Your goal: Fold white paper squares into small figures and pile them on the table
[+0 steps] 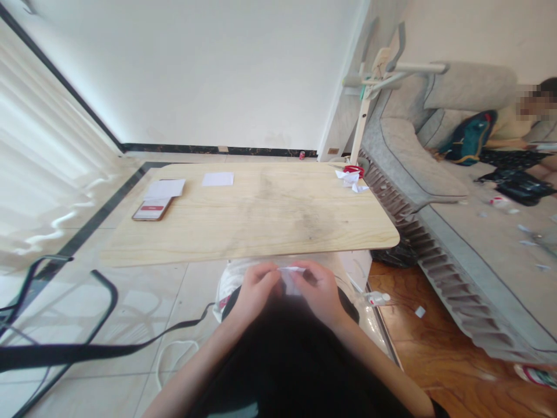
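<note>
Paper in hand: a small white folded piece of paper (292, 283), held just off the near edge of the wooden surface (261, 226), above the lap; sides covered by the fingers, fold pattern too small to read.
Left hand (256, 285): fingers bent and nearly closed, thumb and forefinger pinching the paper's left side; remaining fingers curled, partly out of sight.
Right hand (321, 285): fingers likewise drawn together, pinching the right side; thumb lies across the paper's near face, far fingertips hidden behind it.
Surface, left end: smartphone (148, 212), screen lit, text illegible; white paper sheets (165, 188) cover its far part. A single blank sheet (218, 179) lies apart, to their right.
Surface, right end: folded white paper shapes (348, 178) near the corner, overlapping one another; red object (354, 170) just behind, partly covered, identity unclear.
Sofa, right: seated person (507, 130) cut off by the frame edge, beside a teal backpack (472, 139); small white scraps (526, 242) on the seat, blurred.
Floor: white bottle (378, 298) lying right of the knees.
</note>
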Motion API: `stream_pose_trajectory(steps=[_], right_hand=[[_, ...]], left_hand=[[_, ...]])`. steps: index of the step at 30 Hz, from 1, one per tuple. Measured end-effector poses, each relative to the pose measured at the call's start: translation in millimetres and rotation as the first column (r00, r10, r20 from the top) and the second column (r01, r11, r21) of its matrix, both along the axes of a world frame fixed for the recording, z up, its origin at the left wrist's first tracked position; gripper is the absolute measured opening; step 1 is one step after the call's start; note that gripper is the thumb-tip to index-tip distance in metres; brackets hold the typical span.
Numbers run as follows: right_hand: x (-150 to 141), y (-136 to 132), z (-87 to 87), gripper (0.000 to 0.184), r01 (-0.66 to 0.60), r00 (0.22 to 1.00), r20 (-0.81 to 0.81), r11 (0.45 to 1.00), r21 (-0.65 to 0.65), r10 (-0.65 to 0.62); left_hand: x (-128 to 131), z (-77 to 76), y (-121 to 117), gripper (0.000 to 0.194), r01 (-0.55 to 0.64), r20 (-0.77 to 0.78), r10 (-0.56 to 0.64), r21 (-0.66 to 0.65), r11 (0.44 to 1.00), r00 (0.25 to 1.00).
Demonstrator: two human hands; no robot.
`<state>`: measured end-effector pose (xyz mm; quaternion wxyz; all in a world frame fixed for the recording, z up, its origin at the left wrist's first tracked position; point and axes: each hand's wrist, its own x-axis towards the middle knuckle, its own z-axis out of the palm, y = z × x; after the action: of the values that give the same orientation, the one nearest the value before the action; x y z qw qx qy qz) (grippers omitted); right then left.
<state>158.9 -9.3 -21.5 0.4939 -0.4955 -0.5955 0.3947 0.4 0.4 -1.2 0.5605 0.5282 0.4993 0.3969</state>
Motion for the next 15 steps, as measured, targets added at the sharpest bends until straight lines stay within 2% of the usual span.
stream_pose_trajectory(steps=[5, 11, 15], right_hand=[[-0.7, -1.0, -3.1, 0.012, 0.001, 0.999, 0.035, 0.999, 0.051, -0.003], [3.1, 0.0, -1.2, 0.012, 0.025, 0.999, 0.028, 0.999, 0.027, -0.026], [3.1, 0.2, -0.6, 0.012, 0.017, 0.999, 0.033, 1.000, 0.018, -0.017]], left_hand=[[3.0, 0.3, 0.1, 0.032, -0.077, 0.002, 0.077, 0.008, 0.997, 0.997], [3.1, 4.2, 1.1, 0.019, 0.011, 0.091, -0.007, -0.044, 0.999, 0.996], [1.1, 3.8, 2.3, 0.026, 0.083, 0.077, -0.081, -0.024, 0.996, 0.994]])
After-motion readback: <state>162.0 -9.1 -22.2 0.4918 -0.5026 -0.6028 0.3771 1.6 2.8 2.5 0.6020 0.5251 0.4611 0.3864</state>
